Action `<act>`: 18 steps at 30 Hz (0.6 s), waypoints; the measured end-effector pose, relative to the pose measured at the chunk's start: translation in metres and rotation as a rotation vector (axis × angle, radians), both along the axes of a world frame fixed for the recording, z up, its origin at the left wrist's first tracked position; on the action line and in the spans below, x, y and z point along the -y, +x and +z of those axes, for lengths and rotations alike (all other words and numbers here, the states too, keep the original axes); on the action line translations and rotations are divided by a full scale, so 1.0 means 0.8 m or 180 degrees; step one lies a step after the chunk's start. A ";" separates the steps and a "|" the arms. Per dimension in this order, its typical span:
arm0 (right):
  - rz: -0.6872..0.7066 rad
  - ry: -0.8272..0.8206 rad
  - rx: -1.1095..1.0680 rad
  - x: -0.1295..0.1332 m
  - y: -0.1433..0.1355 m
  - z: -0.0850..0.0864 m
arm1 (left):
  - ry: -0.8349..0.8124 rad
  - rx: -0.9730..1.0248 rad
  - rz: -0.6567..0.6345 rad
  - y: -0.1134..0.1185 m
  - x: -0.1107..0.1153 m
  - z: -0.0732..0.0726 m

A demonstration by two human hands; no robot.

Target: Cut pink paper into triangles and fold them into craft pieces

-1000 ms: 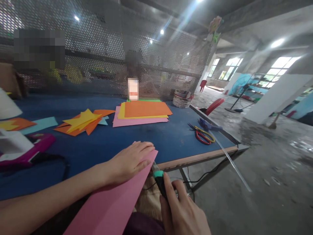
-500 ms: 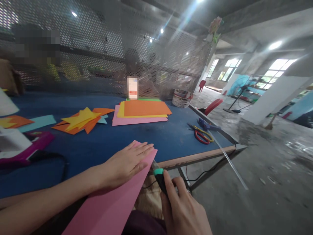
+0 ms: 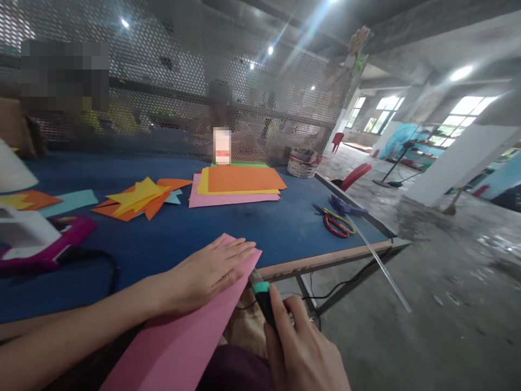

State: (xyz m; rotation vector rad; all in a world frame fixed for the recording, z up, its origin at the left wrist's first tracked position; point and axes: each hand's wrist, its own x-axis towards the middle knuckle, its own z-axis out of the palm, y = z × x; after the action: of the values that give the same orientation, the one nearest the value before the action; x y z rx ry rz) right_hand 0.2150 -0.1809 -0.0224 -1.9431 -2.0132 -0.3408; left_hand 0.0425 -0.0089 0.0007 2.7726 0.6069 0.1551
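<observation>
Pink paper (image 3: 183, 336) lies under the left hand (image 3: 215, 269), which is open and flat, with the thumb near the paper's right edge. The right hand (image 3: 303, 336) grips the knife (image 3: 265, 304), its blade at this same edge; whether it touches, I cannot tell. If the blade jumps upward, it could reach the thumb. The near part of the paper extends beyond the table (image 3: 280, 233), seemingly without firm support, so a weak press could let it slide and tear crookedly. Below is the lap (image 3: 238, 369), exposed if the knife slips.
</observation>
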 end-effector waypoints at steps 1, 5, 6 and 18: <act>0.0000 -0.0005 -0.0019 0.000 -0.001 0.000 | 0.0012 0.0007 -0.0019 -0.001 0.001 0.000; -0.0038 0.0008 -0.0053 -0.002 -0.003 -0.001 | 0.0143 0.0041 -0.0156 -0.003 0.003 -0.001; -0.0038 0.0017 -0.0060 -0.002 -0.003 -0.001 | 0.0167 0.0011 -0.0175 -0.002 0.004 0.000; -0.0044 -0.0063 -0.0086 0.000 0.002 0.000 | 0.0015 -0.0160 -0.0005 0.001 0.006 0.007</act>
State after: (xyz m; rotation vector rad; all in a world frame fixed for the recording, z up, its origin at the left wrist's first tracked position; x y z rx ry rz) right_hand 0.2163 -0.1806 -0.0226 -1.9638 -1.9947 -0.2975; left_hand 0.0430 -0.0140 0.0062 2.7888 0.6174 0.0869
